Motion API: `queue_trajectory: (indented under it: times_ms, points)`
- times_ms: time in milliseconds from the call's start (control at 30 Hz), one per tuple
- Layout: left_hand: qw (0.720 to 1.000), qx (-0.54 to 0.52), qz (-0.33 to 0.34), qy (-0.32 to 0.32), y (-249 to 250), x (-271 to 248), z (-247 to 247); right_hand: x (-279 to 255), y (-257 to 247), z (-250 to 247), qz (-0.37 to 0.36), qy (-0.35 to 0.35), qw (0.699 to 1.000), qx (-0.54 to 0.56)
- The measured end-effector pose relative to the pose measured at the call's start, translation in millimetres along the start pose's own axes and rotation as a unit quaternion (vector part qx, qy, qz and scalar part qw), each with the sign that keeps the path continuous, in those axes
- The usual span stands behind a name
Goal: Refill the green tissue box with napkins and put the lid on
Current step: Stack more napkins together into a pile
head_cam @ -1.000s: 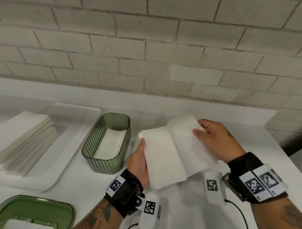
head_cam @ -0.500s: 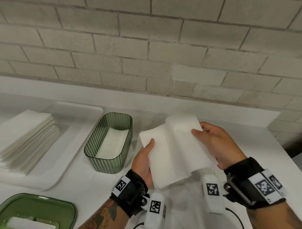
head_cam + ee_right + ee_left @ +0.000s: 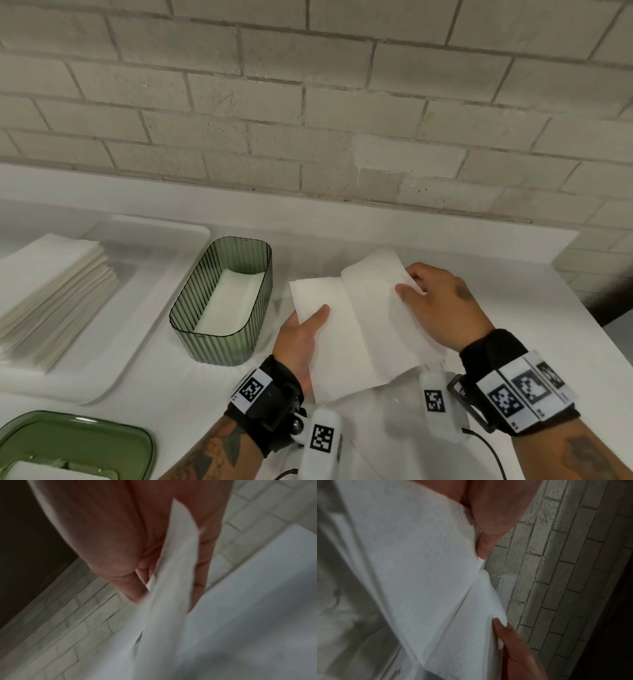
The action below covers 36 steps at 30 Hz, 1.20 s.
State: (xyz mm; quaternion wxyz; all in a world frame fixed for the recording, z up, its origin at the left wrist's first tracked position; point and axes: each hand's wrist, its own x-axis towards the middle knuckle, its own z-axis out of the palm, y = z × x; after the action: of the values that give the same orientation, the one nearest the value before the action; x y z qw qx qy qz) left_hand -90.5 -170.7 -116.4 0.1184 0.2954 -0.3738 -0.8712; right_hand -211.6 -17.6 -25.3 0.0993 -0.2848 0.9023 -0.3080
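A white napkin [image 3: 359,322] is held above the counter between both hands, with one flap lifted along a middle crease. My left hand [image 3: 301,334] grips its left edge, thumb on top. My right hand [image 3: 435,301] pinches the raised right flap near its far corner. In the left wrist view the napkin [image 3: 419,574] fills the frame under my thumb; in the right wrist view its edge [image 3: 175,574] runs between my fingers. The ribbed green tissue box [image 3: 224,301] stands open to the left, with white napkins lying low inside. Its green lid [image 3: 75,445] lies at the front left corner.
A white tray [image 3: 144,308] left of the box carries a stack of folded napkins [image 3: 51,291]. A brick wall [image 3: 308,102] rises behind the counter's back ledge. The counter's right edge [image 3: 589,308] is close to my right hand.
My left thumb slid up onto the napkin's face. My right hand shifted its pinch to the far right corner, and the right flap lies flatter and wider than before.
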Motion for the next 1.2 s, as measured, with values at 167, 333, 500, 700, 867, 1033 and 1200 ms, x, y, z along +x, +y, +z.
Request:
queue_trajectory:
  times_ms: [167, 333, 500, 700, 867, 1033, 1200]
  points:
    - [0.999, 0.018, 0.006, 0.047, -5.4, 4.5, 3.7, -15.0, -32.9, 7.1, -0.043, 0.097, 0.989, -0.101]
    - [0.998, 0.041, 0.025, 0.050, -7.7, 1.3, 12.5, -38.0, -64.0, 38.6, -0.066, 0.075, 0.984, -0.150]
    - [0.999, -0.019, 0.031, 0.007, -8.1, -7.1, 11.0, -46.8, -71.5, 66.5, -0.056, 0.017, 0.991, -0.121]
    - [0.991, -0.109, -0.032, -0.069, -0.8, -9.8, 2.4, -42.3, -50.0, 62.2, 0.002, 0.012, 1.000, -0.022]
    - [0.984, -0.117, -0.046, -0.129, 0.7, -9.0, 2.2, -30.8, -26.7, 51.7, 0.076, -0.020, 0.997, 0.007]
    - [0.984, -0.122, -0.036, -0.125, 0.9, -13.5, 7.9, -29.6, -23.3, 51.7, 0.076, 0.017, 0.995, 0.062]
    - [0.980, -0.136, -0.039, -0.140, 1.4, -12.2, 7.0, -29.4, -23.4, 53.3, 0.075, 0.011, 0.994, 0.075]
